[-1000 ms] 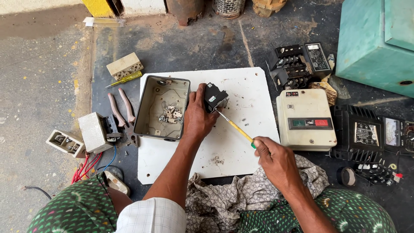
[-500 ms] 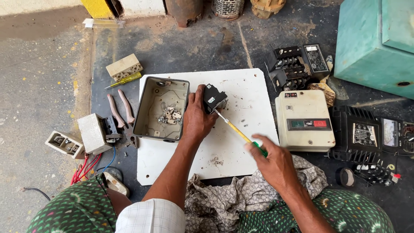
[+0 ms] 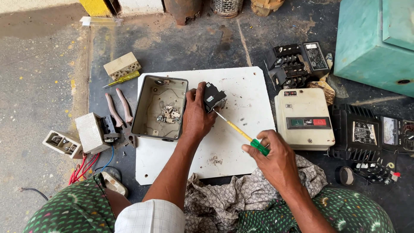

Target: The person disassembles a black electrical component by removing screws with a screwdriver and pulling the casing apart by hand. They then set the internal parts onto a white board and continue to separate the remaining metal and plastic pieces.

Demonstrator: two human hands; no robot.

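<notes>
My left hand (image 3: 196, 115) grips a small black electrical part (image 3: 214, 97) on a white board (image 3: 241, 86). My right hand (image 3: 276, 157) holds a screwdriver (image 3: 241, 134) with a yellow shaft and green handle. Its tip touches the black part from the lower right. Just left of my left hand lies an open grey metal box (image 3: 148, 108) with several small loose metal pieces (image 3: 169, 114) inside.
A cream switch box with green and red buttons (image 3: 304, 123) lies right of the board, with black electrical parts (image 3: 297, 62) behind it and a meter unit (image 3: 375, 131) beside it. Pliers (image 3: 118, 110), a yellow tester (image 3: 123, 79) and wired switches (image 3: 92, 133) lie left. A patterned cloth (image 3: 233, 196) covers my lap.
My right hand and the screwdriver handle have shifted slightly lower and to the right. My left hand keeps its hold on the black part.
</notes>
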